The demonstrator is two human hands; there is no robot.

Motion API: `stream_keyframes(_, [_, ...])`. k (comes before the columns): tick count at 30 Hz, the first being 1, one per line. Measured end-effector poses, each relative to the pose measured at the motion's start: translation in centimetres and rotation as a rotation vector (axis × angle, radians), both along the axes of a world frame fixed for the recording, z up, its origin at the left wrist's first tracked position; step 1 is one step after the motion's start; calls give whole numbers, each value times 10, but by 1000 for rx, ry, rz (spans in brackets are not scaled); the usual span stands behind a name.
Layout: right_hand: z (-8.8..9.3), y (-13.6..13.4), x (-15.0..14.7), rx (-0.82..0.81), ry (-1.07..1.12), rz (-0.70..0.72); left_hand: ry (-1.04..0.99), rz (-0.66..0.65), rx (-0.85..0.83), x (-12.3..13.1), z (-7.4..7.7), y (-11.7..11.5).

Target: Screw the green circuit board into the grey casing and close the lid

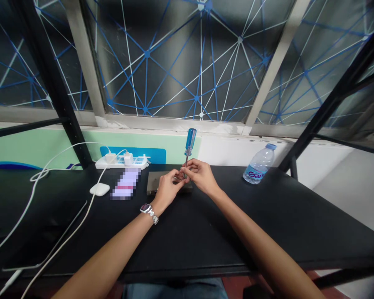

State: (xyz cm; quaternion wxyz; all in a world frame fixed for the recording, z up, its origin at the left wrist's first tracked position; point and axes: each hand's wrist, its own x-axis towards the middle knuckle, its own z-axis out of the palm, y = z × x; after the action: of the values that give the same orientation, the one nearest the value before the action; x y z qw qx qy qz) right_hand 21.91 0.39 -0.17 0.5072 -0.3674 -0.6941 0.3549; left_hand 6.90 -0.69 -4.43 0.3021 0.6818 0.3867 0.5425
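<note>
A screwdriver (190, 142) with a blue, partly clear handle stands nearly upright, its handle at the top and its metal shaft pointing down. My right hand (202, 176) is closed, its fingertips pinching the shaft below the handle. Close against it, my left hand (168, 187) has thumb and fingers drawn together around the lower end of the shaft. What those left fingers hold is hidden, and so is the screwdriver's tip. Beneath both hands lies a flat grey-brown box-like object (152, 182) on the black table (199, 232). A silver watch (146, 209) circles my left wrist.
Left of the box lie a phone (126, 183) with a blurred screen and a white rounded case (99, 189). A white power strip (121, 161) with chargers and cables sits behind. A dark tablet-like device (46, 236) lies far left. A water bottle (259, 164) stands at right.
</note>
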Motion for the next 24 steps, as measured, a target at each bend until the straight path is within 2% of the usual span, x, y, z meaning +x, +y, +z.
stream_keyframes(5, [2, -4, -2, 34, -57, -37, -44, -68, -24, -1, -4, 6])
stream_keyframes(11, [12, -5, 7, -90, -60, 192, -47, -219, -40, -6, -6, 9])
stream_keyframes(15, [11, -5, 9, -91, -19, 182, 6, -261, -16, -6, -4, 8])
stream_keyframes(18, [7, -3, 8, -76, 1, 127, 2, -233, -6, -5, -1, 5])
stream_keyframes(24, [4, -4, 2, -11, 6, -8, 49, 3, 28, 0, -1, -1])
